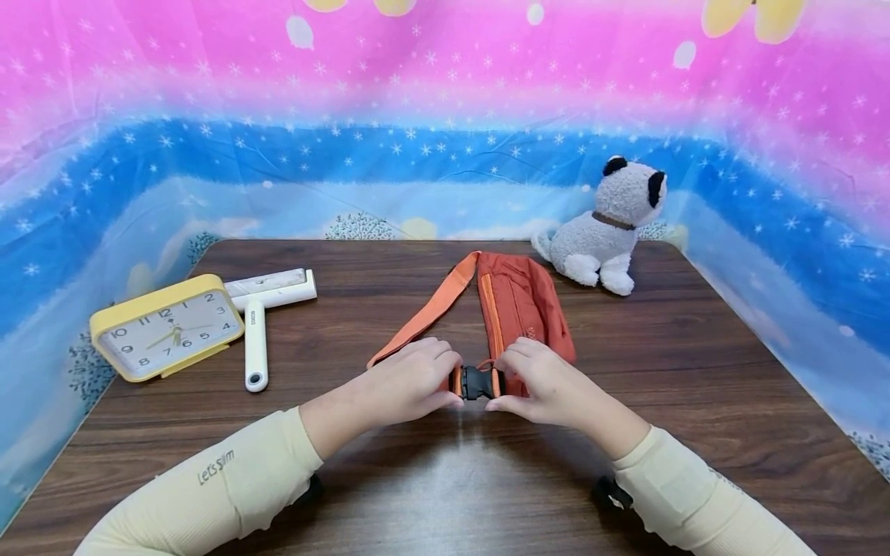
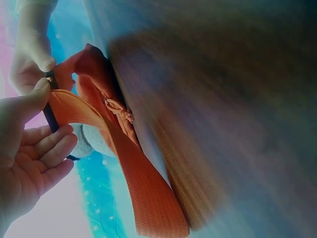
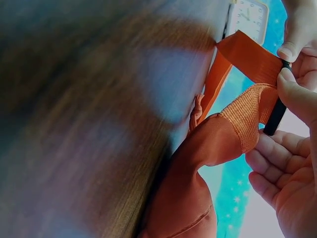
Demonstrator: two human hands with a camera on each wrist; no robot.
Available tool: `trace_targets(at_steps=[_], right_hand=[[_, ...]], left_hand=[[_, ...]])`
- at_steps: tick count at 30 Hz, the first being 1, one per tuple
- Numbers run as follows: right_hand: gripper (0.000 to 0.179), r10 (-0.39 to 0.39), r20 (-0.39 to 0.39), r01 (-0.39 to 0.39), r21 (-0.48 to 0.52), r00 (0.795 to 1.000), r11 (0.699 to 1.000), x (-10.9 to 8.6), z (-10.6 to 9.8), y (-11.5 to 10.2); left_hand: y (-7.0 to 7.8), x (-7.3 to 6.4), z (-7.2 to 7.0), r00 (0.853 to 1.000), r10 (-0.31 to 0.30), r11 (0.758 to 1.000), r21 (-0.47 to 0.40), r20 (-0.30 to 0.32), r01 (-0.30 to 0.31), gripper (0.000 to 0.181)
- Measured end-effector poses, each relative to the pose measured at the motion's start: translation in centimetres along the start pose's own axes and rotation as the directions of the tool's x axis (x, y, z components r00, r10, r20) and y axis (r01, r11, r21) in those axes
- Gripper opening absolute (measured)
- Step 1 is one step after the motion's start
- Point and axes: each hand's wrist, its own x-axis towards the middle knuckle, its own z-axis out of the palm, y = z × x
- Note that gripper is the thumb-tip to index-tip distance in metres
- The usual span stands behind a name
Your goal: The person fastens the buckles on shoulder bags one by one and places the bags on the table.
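Nearest me, two pale sleeves [image 1: 202, 486] come in over the brown table [image 1: 389, 494]. The left hand [image 1: 413, 378] and right hand [image 1: 545, 382] meet at a black buckle [image 1: 478, 382], each pinching its own end between thumb and fingers; the wrist views show the thumbs on one side and fingers on the other. The buckle's halves look joined, so I'd judge that part done or nearly so, though I cannot tell if it has fully clicked or is about to be let go. What seems left is for the fingers to release it, as both hands are gripping it.

Just beyond, the red waist bag [image 1: 521, 301] lies on the table, more to the right hand's side, with its orange strap [image 1: 434, 309] looping back to the left hand, not laid flat. Off to the left stand a yellow clock [image 1: 167, 328] and a white T-shaped tool [image 1: 256, 340], both untouched. Farthest back on the right sits a toy dog [image 1: 612, 224], before the patterned cloth [image 1: 445, 154].
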Motion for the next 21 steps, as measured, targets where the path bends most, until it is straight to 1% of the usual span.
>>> trace_targets(at_steps=[13,21], right_hand=[[0.04,0.012,0.007,-0.012,0.0,1.0,1.0,0.03,-0.04,-0.19],[0.039,0.005,0.006,-0.005,-0.01,1.0,1.0,0.08,0.03,-0.2]], left_hand=[[0.09,-0.01,0.01,1.0,-0.013,1.0,-0.003,0.002,0.013,0.043],[0.04,0.06,0.11,0.999,-0.028,1.0,0.0,0.021,0.028,0.042]])
